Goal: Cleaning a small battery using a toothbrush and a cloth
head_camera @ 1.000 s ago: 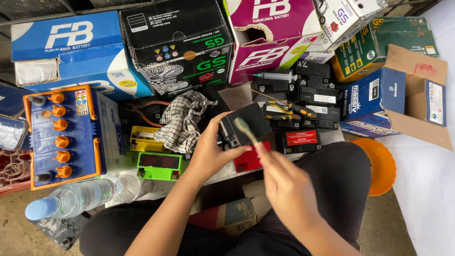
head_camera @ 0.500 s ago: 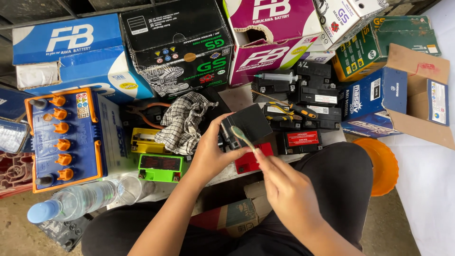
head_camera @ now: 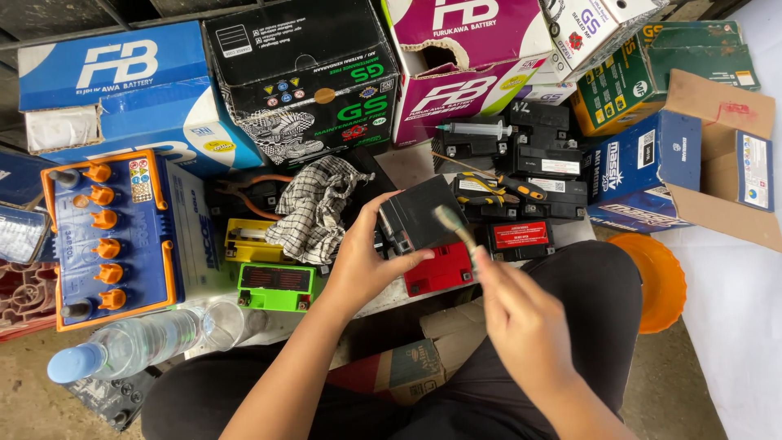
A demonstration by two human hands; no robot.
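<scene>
the left hand [head_camera: 358,261] clamps a small black box-shaped battery [head_camera: 417,216] while the right hand [head_camera: 521,322], fingers closed on a green-bristled brush [head_camera: 453,225], scrubs its face at 3 o'clock, likely needing more strokes.

Both hands are raised, left [head_camera: 362,261] cupped with fingers curled, right [head_camera: 525,322] closed in a pinch.

I count six orange caps [head_camera: 103,232] on the blue battery [head_camera: 110,236], one checked cloth [head_camera: 314,208], one syringe [head_camera: 475,129], one water bottle [head_camera: 130,344], two hands.

Matt black plastic battery [head_camera: 417,213], woven checked cloth [head_camera: 316,208], glossy cardboard boxes [head_camera: 305,73].
</scene>
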